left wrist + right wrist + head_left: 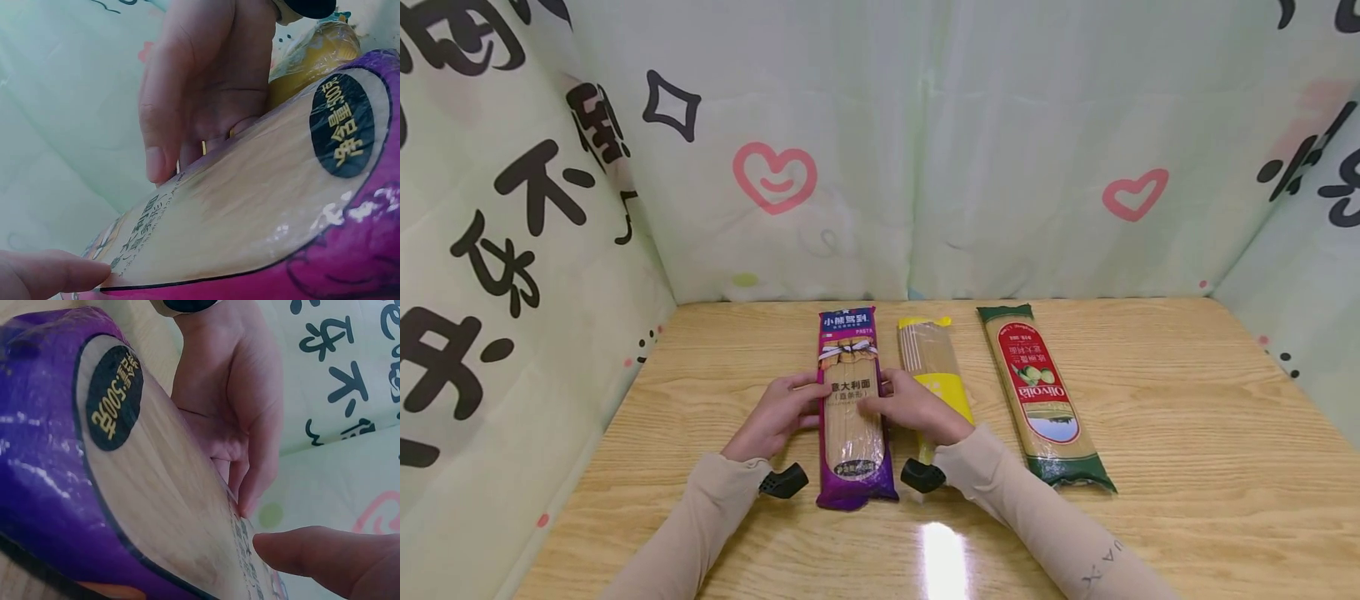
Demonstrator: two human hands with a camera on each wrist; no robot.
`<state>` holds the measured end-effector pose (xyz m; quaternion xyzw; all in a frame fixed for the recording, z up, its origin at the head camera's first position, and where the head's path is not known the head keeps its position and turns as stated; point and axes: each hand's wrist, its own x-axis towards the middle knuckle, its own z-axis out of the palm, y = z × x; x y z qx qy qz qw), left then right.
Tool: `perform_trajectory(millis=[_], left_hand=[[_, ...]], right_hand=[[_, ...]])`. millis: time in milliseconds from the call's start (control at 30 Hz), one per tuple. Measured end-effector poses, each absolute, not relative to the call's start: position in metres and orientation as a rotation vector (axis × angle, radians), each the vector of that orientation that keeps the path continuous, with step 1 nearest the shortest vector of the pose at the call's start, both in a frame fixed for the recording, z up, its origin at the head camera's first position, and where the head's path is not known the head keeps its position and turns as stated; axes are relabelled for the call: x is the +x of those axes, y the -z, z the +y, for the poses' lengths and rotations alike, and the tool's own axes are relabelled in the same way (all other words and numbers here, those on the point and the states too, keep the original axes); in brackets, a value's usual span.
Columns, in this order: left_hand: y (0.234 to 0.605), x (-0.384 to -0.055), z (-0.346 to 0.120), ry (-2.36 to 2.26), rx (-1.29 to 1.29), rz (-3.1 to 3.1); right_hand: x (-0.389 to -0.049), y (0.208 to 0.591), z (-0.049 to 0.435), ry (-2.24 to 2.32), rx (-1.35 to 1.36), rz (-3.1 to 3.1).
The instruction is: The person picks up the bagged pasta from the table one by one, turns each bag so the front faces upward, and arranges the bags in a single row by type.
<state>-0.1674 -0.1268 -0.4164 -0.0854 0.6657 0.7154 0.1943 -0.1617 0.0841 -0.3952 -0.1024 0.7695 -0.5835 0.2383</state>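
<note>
A purple bag of spaghetti [852, 442] with a clear window lies between the two hands, its length pointing away from the person. My left hand [778, 414] grips its left side, thumb on the front and fingers along the edge. From the other side my right hand [928, 408] holds the right edge, its thumb lying over the printed window. In the left wrist view, the right hand [209, 81] reaches over the bag's far edge. A fingertip [115, 590] shows below the bag's near edge in the right wrist view; the other right fingers are hidden there.
Right of the purple bag lies a yellow-and-clear pasta bag [925, 346], partly covered by the right hand. Farther right, a green-ended spaghetti bag with a red label [1045, 383] lies at a slant. The wooden table [1187, 400] meets printed curtains [1000, 167] at its back and sides.
</note>
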Motion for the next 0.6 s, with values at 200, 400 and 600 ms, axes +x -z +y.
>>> perform_trajectory(millis=[200,400,600], left_hand=[[0.4165,-0.1668,-0.1258,-1.996,-0.247,1.892],[0.4169,-0.1656,-0.1258,-1.967,-0.244,1.947],[0.4161,-0.1652,-0.1249,-1.943,-0.224,2.023]], right_hand=[[-0.1608,0.3939,0.0834,1.579,-0.28,2.129],[-0.1593,0.3937,0.0829,1.558,-0.266,2.144],[-0.157,0.3928,0.0813,1.576,-0.229,2.148]])
